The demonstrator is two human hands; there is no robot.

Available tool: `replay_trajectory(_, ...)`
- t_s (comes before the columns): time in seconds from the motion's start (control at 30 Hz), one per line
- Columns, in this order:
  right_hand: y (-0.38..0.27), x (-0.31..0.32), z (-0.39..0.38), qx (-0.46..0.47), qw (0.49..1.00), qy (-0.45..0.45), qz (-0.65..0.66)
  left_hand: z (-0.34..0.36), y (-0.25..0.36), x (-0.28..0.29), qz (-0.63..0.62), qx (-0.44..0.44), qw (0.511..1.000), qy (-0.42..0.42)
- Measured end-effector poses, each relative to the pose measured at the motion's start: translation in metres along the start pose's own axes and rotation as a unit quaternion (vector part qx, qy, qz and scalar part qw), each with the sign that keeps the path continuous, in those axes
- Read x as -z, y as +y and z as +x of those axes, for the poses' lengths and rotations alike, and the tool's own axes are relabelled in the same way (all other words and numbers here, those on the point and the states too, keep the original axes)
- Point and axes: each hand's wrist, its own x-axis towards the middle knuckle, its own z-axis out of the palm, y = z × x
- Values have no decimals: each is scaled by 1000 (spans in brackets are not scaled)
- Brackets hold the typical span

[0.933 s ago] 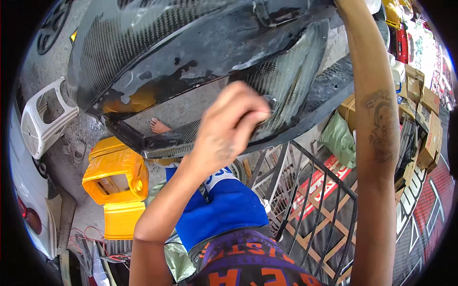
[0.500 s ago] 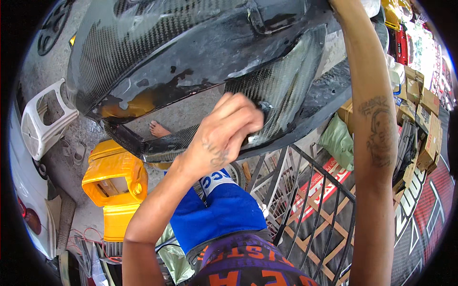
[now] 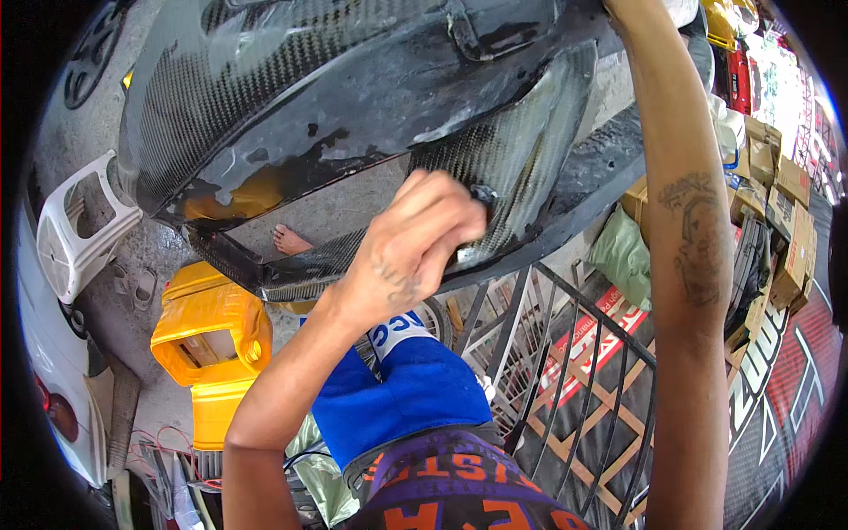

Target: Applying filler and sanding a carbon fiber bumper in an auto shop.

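A large black carbon-fibre panel, shaped like a car bumper (image 3: 371, 102), spans the upper part of the view. Woven fibre shows on its left and on its right section; the middle is dull with dark and brownish patches. My left hand (image 3: 420, 234) is closed, fingers curled in, against the woven section beside the panel's long opening. Whatever it may grip is hidden under the fingers. My right forearm reaches up along the panel's right end, and the hand itself lies past the top edge of the view.
A cut yellow plastic jerrycan (image 3: 212, 322) and a white plastic chair (image 3: 79, 230) stand to the left, near a pale car (image 3: 66, 353). A black metal grille (image 3: 583, 353) lies below the panel. Cardboard boxes (image 3: 791, 221) and a green bag (image 3: 623, 256) are at right.
The panel appears slightly further left and up in view. My left hand stays at nearly the same spot on it, still closed.
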Motion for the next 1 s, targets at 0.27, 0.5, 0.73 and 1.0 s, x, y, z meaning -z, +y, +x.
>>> replay_trajectory(0.27, -3, 0, 1, -20, 1000, -7, -12, -4, -6, -1, 17, 19, 1000, -2)
replay_trajectory(0.5, -7, 9, -9, 31, 997, -13, 69, -16, 2, 8, -24, 90, 992, 90)
replay_trajectory(0.73, -12, 10, -9, 29, 998, -11, 57, -9, -4, -1, 10, 3, 999, 30)
replay_trajectory(1.0, 3, 0, 2, 5, 999, -13, 45, -8, 1, -4, 11, 13, 1000, 24)
